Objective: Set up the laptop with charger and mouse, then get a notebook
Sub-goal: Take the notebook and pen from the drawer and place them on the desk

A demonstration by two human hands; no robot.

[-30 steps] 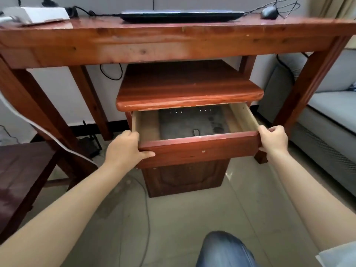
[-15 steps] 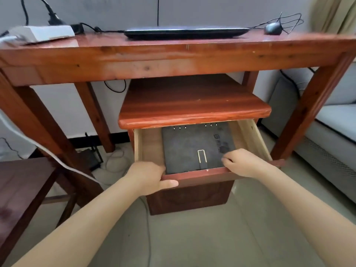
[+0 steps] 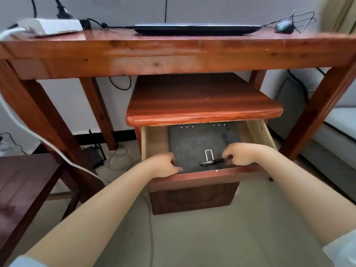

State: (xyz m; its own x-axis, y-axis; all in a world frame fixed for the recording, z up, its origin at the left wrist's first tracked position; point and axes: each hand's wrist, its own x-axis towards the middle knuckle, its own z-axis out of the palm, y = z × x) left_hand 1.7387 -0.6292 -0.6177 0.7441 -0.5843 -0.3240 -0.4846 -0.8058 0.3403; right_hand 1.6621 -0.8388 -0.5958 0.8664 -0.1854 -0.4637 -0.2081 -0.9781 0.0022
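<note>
A dark grey notebook [image 3: 200, 143] with a metal pen loop lies flat in the open drawer [image 3: 154, 143] of a small wooden cabinet. My left hand [image 3: 165, 163] rests on the notebook's near left corner, fingers curled. My right hand [image 3: 240, 154] pinches a black pen [image 3: 212, 162] that lies across the notebook's near edge. On the desk above, the closed black laptop [image 3: 196, 28] has a charger cable at its left. A black mouse [image 3: 284, 27] with a tangled cord sits at its right.
A white power strip [image 3: 52, 26] lies on the desk's left end, its white cord hanging down past the desk leg. A dark wooden chair [image 3: 23, 182] stands at the left, a grey sofa [image 3: 339, 120] at the right. Cables and a router lie on the floor.
The drawer has come further out. Both hands left the drawer front and went inside: the left onto the notebook's corner, the right onto the pen.
</note>
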